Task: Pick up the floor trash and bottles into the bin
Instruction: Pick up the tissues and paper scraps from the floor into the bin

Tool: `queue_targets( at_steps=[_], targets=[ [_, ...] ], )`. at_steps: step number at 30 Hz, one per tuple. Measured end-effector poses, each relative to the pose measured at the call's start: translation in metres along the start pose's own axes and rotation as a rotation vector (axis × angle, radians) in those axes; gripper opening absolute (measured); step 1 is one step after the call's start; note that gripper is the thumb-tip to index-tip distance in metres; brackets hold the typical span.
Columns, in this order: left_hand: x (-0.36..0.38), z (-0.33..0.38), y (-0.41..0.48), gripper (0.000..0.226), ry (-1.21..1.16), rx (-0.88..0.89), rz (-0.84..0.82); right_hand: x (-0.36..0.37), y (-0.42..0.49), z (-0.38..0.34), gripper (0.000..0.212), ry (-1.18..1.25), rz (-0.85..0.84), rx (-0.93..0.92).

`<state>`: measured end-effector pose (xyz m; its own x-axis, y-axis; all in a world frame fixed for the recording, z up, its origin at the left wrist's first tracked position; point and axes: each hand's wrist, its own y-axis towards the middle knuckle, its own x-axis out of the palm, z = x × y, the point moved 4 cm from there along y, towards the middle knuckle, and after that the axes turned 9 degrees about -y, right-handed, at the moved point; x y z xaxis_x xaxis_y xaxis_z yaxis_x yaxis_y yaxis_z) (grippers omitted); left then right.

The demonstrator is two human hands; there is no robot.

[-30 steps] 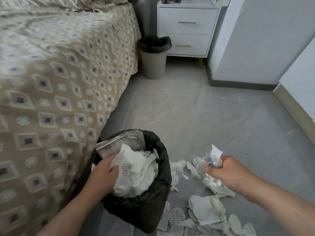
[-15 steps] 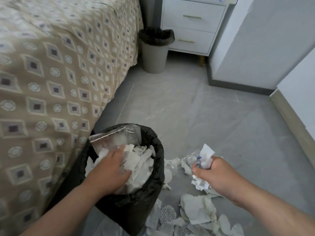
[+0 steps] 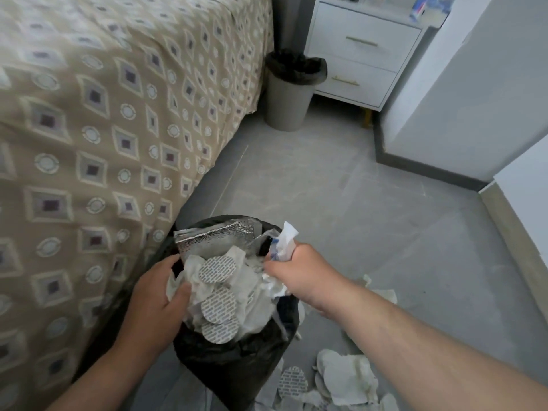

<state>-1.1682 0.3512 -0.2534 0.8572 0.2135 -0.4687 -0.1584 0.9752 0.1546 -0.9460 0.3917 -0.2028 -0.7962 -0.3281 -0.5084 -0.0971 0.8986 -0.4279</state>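
A bin lined with a black bag (image 3: 234, 363) stands on the floor beside the bed, filled with white paper, round printed discs and a silver foil pouch (image 3: 213, 238). My left hand (image 3: 154, 301) is at the bin's left rim, its fingers curled on the crumpled paper inside. Over the right rim, my right hand (image 3: 296, 268) grips a bunch of crumpled white wrappers with a blue mark (image 3: 283, 244). Loose paper scraps and a printed disc (image 3: 341, 381) lie on the floor to the right of the bin.
The patterned bed (image 3: 103, 129) fills the left side. A second grey bin with a black liner (image 3: 292, 93) stands at the back next to a white nightstand (image 3: 361, 54). White walls and a baseboard close off the right. Grey floor tiles stretch between.
My right hand has carried the wrappers from the floor pile leftward to above the bin's right rim. My left hand has shifted to the left edge of the bin's contents.
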Motion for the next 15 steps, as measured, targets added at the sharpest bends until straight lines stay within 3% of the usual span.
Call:
queue_targets(
  at_steps=[5, 11, 13, 15],
  targets=[
    [0.000, -0.009, 0.002, 0.055, 0.032, -0.023, -0.010, 0.035, 0.029, 0.005, 0.020, 0.146, -0.044, 0.193],
    [-0.001, -0.015, -0.001, 0.064, 0.059, 0.001, -0.046, 0.020, 0.026, 0.003, 0.037, -0.588, 0.092, 0.070],
    [0.001, -0.017, -0.003, 0.069, 0.101, 0.017, -0.064, 0.019, 0.022, -0.002, 0.034, -0.712, 0.172, -0.050],
    [0.002, -0.020, -0.004, 0.070, 0.134, 0.017, -0.086, 0.027, 0.021, 0.000, 0.045, -0.751, 0.147, -0.152]
  ],
)
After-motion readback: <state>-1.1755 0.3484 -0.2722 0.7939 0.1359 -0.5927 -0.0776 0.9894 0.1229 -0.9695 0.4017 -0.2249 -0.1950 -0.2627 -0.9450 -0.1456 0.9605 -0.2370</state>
